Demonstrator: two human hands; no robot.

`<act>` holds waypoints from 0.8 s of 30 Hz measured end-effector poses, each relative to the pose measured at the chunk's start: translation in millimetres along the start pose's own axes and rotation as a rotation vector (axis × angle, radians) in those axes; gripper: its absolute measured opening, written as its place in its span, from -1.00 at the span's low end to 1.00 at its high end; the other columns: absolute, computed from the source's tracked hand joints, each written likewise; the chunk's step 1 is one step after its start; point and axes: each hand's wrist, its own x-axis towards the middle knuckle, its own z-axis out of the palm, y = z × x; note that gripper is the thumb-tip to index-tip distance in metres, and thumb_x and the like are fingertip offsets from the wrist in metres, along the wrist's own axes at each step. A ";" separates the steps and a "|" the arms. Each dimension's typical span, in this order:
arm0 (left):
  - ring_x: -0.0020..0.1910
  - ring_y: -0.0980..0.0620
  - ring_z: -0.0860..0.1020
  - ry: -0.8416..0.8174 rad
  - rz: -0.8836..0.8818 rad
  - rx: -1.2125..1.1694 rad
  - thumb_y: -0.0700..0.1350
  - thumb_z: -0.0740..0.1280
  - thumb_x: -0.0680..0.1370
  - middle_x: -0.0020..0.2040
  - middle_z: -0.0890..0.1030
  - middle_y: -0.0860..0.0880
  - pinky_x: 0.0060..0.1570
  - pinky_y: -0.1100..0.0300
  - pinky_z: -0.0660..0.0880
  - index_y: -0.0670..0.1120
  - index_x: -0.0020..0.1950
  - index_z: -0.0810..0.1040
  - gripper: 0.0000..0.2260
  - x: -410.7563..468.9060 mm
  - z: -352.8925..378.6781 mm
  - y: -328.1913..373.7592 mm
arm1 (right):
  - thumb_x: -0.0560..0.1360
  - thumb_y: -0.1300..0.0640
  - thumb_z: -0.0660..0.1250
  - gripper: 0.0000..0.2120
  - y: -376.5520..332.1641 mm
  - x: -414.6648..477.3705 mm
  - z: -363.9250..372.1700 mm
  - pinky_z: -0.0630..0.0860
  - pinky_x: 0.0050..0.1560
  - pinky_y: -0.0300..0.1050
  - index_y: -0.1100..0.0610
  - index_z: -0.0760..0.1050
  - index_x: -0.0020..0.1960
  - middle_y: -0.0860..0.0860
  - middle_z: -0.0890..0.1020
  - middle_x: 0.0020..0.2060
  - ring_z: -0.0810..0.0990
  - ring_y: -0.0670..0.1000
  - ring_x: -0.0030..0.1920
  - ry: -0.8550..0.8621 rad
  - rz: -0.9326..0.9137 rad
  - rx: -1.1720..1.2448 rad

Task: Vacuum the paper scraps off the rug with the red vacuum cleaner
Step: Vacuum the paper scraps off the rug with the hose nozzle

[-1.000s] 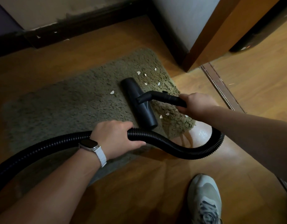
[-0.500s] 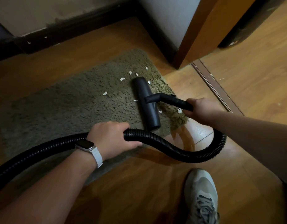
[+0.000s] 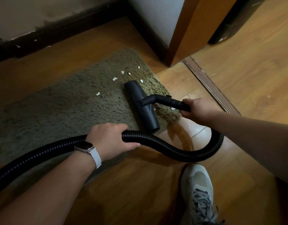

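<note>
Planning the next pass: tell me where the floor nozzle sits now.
In the head view the floor nozzle lies on the right end of the rug, left of the right hand gripping its tube, with paper scraps beyond its far tip.

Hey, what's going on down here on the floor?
A person is vacuuming a rug. Their right hand grips the wand, with the nozzle resting on the rug's right end; the left hand holds the hose. Several paper scraps lie on the rug beyond the nozzle, not yet picked up.
</note>
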 end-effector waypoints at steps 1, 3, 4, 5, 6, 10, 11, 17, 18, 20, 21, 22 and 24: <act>-0.23 0.13 0.54 0.000 0.005 -0.008 0.54 0.15 0.35 -0.27 0.54 0.14 -0.21 0.19 0.50 0.13 -0.07 0.51 -0.47 1.1 1.2 3.1 | 0.57 -0.18 0.25 -0.78 10.9 -6.3 2.5 0.32 -0.46 -0.18 -0.07 0.46 0.10 -0.08 0.53 -0.31 0.50 -0.06 -0.35 0.008 0.048 0.021; -0.21 0.13 0.54 -0.013 0.011 -0.021 0.54 0.16 0.35 -0.27 0.54 0.16 -0.22 0.21 0.48 0.14 -0.06 0.50 -0.49 2.9 4.6 10.6 | 0.56 -0.19 0.26 -0.78 32.3 -19.8 7.9 0.35 -0.45 -0.18 -0.08 0.45 0.08 -0.08 0.53 -0.32 0.52 -0.03 -0.35 0.025 0.138 0.057; -0.21 0.13 0.54 -0.020 0.014 -0.024 0.54 0.16 0.35 -0.26 0.54 0.16 -0.21 0.21 0.48 0.16 -0.05 0.50 -0.50 3.8 6.8 14.0 | 0.56 -0.19 0.27 -0.79 42.6 -26.3 10.9 0.37 -0.45 -0.17 -0.08 0.45 0.07 -0.07 0.53 -0.32 0.52 -0.03 -0.34 0.033 0.172 0.073; -0.21 0.13 0.53 -0.026 0.018 -0.026 0.54 0.15 0.35 -0.26 0.53 0.16 -0.21 0.20 0.48 0.17 -0.05 0.49 -0.50 5.0 8.8 17.3 | 0.56 -0.18 0.28 -0.80 52.7 -32.3 13.4 0.39 -0.44 -0.16 -0.08 0.45 0.06 -0.05 0.54 -0.32 0.53 -0.03 -0.34 0.038 0.204 0.094; -0.21 0.14 0.53 -0.033 0.022 -0.024 0.55 0.14 0.35 -0.27 0.53 0.16 -0.22 0.20 0.47 0.17 -0.06 0.48 -0.49 6.0 10.9 19.8 | 0.56 -0.17 0.29 -0.81 61.9 -37.9 16.0 0.41 -0.43 -0.16 -0.07 0.45 0.04 -0.04 0.55 -0.32 0.53 -0.02 -0.34 0.040 0.233 0.119; -0.24 0.15 0.52 -0.049 0.025 -0.010 0.54 0.15 0.36 -0.29 0.51 0.16 -0.26 0.22 0.45 0.15 -0.06 0.48 -0.49 9.6 15.4 27.3 | 0.55 -0.16 0.30 -0.82 89.6 -56.4 27.4 0.54 -0.37 -0.10 -0.07 0.45 0.01 -0.02 0.56 -0.31 0.56 0.00 -0.34 0.023 0.311 0.163; -0.24 0.15 0.52 -0.048 0.024 -0.010 0.54 0.16 0.36 -0.30 0.51 0.16 -0.27 0.23 0.45 0.15 -0.06 0.48 -0.50 10.3 15.7 28.5 | 0.55 -0.16 0.30 -0.82 93.4 -60.0 29.9 0.56 -0.35 -0.08 -0.07 0.45 0.01 -0.02 0.56 -0.32 0.56 0.00 -0.34 0.020 0.323 0.158; -0.23 0.12 0.52 -0.054 0.026 -0.016 0.53 0.17 0.36 -0.30 0.50 0.16 -0.27 0.22 0.44 0.14 -0.07 0.49 -0.50 9.9 18.5 30.5 | 0.54 -0.17 0.29 -0.80 92.2 -69.5 41.1 0.61 -0.31 -0.01 -0.07 0.45 0.02 -0.02 0.56 -0.33 0.56 0.01 -0.35 -0.016 0.338 0.121; -0.24 0.13 0.52 -0.054 0.029 -0.015 0.54 0.17 0.35 -0.30 0.50 0.16 -0.27 0.22 0.45 0.14 -0.07 0.49 -0.49 9.8 18.9 29.3 | 0.55 -0.16 0.28 -0.80 88.5 -69.8 41.1 0.60 -0.33 -0.03 -0.06 0.45 0.04 -0.02 0.56 -0.33 0.56 0.00 -0.35 -0.013 0.331 0.121; -0.25 0.15 0.52 -0.050 0.034 -0.015 0.55 0.16 0.35 -0.30 0.52 0.16 -0.25 0.22 0.47 0.14 -0.06 0.50 -0.48 9.0 20.1 26.9 | 0.57 -0.15 0.26 -0.80 81.7 -70.0 40.6 0.55 -0.39 -0.08 -0.04 0.43 0.08 -0.02 0.54 -0.33 0.54 -0.01 -0.36 0.002 0.319 0.088; -0.26 0.16 0.52 -0.047 0.036 -0.014 0.55 0.15 0.35 -0.30 0.52 0.16 -0.25 0.23 0.48 0.15 -0.06 0.50 -0.48 8.3 20.3 26.1 | 0.58 -0.15 0.25 -0.78 78.7 -69.8 39.6 0.52 -0.41 -0.11 -0.04 0.42 0.10 -0.02 0.53 -0.34 0.52 -0.02 -0.37 0.013 0.313 0.055; -0.26 0.17 0.52 -0.046 0.040 -0.009 0.55 0.14 0.35 -0.30 0.52 0.16 -0.25 0.22 0.48 0.16 -0.05 0.50 -0.48 7.5 20.7 25.3 | 0.59 -0.16 0.23 -0.76 76.1 -69.5 38.4 0.50 -0.43 -0.12 -0.03 0.42 0.12 -0.03 0.52 -0.35 0.51 -0.03 -0.39 0.019 0.309 0.020; -0.25 0.17 0.52 -0.046 0.047 0.001 0.56 0.12 0.35 -0.29 0.52 0.16 -0.23 0.22 0.50 0.16 -0.04 0.50 -0.47 6.1 20.8 24.9 | 0.60 -0.17 0.20 -0.74 72.7 -68.5 37.3 0.51 -0.44 -0.11 -0.01 0.40 0.13 -0.03 0.50 -0.35 0.49 -0.03 -0.39 0.026 0.293 -0.035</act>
